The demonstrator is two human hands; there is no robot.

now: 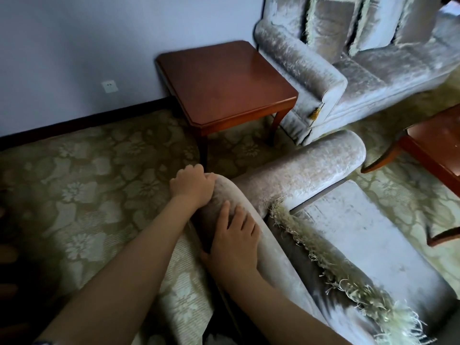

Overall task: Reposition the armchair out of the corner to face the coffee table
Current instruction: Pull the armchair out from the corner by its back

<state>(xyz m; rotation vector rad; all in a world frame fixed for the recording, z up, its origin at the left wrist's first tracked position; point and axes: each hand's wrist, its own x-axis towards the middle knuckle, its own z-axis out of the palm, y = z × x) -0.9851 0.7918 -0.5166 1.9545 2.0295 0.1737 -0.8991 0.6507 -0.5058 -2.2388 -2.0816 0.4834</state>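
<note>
Two hands gripping armchair (311,170) backrest top, left hand (193,184), right hand (234,235)

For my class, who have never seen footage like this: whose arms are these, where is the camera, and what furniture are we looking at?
There is one picture, from a camera worn on a person's head, looking down at their own bare arms. No machine is involved. The left hand grips the corner of the top of an armchair back, and the right hand lies on that back a little nearer the camera. A fringed cushion rests in the chair. Beyond stands a bare wooden side table against the wall, beside a sofa. Part of another wooden table shows at the right edge. The floor is patterned carpet.
</note>
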